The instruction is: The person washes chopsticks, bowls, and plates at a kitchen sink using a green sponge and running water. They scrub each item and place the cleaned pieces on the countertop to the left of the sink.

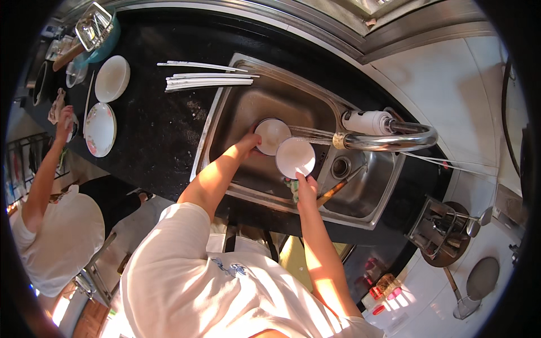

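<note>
In the sink, the left hand grips 1 white bowl; the right hand fingers close on another bowl under the tap, chopsticks near the bench's far edge

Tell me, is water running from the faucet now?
Yes, a stream leaves the faucet spout and lands on the white bowl held over the sink.

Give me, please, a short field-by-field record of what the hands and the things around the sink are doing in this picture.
left hand: holds a white bowl in the sink
right hand: holds a second white bowl, with a greenish cloth
faucet: running water onto the bowls
counter: white chopsticks, two plates
other person: at the counter's left end
</note>
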The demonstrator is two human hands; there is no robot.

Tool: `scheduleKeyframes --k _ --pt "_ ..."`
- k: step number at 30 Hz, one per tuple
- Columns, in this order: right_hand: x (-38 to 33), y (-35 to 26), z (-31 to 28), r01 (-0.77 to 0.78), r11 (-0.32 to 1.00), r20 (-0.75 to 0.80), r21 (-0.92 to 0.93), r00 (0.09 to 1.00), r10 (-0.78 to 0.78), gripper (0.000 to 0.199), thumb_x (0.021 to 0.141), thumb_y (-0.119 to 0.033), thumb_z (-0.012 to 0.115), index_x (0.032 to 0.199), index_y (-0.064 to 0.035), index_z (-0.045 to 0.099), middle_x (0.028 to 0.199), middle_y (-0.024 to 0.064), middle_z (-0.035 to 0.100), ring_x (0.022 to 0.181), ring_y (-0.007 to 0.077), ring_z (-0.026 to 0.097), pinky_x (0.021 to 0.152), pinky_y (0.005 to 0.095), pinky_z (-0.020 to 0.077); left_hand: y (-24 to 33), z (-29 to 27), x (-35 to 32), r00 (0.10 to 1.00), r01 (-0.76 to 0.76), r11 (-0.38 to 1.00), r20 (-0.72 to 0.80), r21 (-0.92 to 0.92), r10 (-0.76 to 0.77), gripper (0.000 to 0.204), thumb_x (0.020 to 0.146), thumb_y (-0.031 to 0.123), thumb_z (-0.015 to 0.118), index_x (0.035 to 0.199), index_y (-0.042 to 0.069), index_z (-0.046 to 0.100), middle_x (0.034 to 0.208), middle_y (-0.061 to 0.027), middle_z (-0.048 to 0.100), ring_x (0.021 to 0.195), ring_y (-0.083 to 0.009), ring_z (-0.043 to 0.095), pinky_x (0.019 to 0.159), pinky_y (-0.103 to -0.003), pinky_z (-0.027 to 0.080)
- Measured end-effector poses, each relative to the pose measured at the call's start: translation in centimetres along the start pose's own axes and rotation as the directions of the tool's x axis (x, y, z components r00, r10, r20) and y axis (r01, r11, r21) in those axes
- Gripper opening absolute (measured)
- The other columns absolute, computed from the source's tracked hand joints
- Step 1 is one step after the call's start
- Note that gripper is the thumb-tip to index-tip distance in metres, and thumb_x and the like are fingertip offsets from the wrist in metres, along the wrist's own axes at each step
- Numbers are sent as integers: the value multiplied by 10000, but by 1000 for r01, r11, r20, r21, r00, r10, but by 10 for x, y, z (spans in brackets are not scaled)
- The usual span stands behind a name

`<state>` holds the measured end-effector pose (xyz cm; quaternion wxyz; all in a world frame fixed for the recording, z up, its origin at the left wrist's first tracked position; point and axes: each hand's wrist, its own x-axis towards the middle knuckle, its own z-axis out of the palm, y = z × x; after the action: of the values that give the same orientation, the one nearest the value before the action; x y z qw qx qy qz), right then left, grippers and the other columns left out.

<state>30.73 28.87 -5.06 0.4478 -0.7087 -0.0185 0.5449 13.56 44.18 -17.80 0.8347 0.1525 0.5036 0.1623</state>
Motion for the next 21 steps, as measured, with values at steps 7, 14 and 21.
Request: scheduleKeyframes --k 7,14,21 --pt "26 -2 23 50 978 62 -205 997 -38 227 830 -98 586 977 74 589 908 119 650 774 189 626 689 308 485 6 3 3 985 2 968 -168 250 41 783 717 -6 475 1415 247 227 1405 -141 297 1226 -419 388 693 -609 537" --pt "71 16 34 175 924 125 -340 982 -140 207 786 -113 601 856 82 592 780 149 662 661 218 640 628 332 504 -11 -14 -12 975 13 940 -214 340 64 657 810 177 595 1387 187 280 1149 -120 532 877 -287 591 653 -439 553" --pt "89 8 49 170 856 53 -488 985 -166 218 791 -104 658 850 94 590 750 173 639 544 242 632 516 349 510 12 -9 -164 859 -456 797 -39 396 511 297 869 152 559 1147 51 532 800 1 584 640 -85 538 579 -244 464"
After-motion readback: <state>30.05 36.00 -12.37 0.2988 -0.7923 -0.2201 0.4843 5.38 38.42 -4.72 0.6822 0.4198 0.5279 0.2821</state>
